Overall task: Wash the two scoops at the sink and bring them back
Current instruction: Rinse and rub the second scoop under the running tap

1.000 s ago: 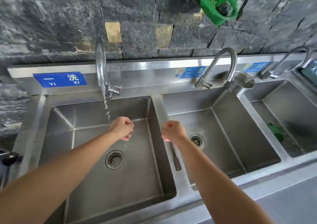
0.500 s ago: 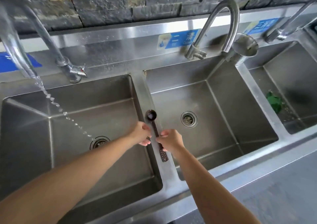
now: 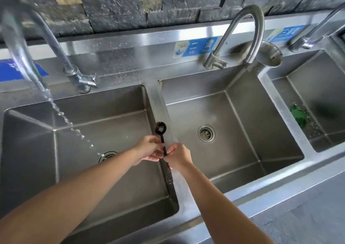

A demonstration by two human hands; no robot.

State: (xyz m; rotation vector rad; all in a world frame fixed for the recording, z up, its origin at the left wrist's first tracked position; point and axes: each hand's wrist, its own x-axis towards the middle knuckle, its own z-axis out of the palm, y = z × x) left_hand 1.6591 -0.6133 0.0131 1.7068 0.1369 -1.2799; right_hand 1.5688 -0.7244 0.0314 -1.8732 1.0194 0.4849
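- Grip: left hand (image 3: 149, 148) and right hand (image 3: 178, 155) meet over the divider (image 3: 158, 101) between the left and middle basins, fingers of both curled onto one dark scoop (image 3: 162, 135).
- Left hand closed around the handle's middle; right hand pinching it just below, fingertips touching the left hand's.
- Scoops counted: one certain. Round bowl points away from the body, clear of both hands, above the divider.
- Dark textured strip (image 3: 169, 174) runs out below the hands along the divider; whether handle end or second scoop cannot be told.
- Hands counted: two, bare. Both forearms reach in from the lower edge, converging, wrists roughly level.
- Basins counted: three, steel, side by side. Left basin (image 3: 37, 161) and middle basin (image 3: 242, 131) each show one drain; right basin (image 3: 321, 86) cut by the frame edge.
- Taps counted: three. Left tap (image 3: 16, 43) blurred and running, stream (image 3: 74, 129) falling slantwise toward the left drain, well apart from the scoop. Middle tap (image 3: 248, 25) arched, dry. Right tap (image 3: 321, 25) partly visible.
- Green scrap (image 3: 299, 114) lies in the right basin against its left wall.
- Steel cup (image 3: 270, 54) stands on the ledge beside the middle tap.
- Blue labels (image 3: 201, 47) counted: three along the splashback, which is speckled with droplets.
- Wall (image 3: 121, 2) behind: dark rough stone blocks.
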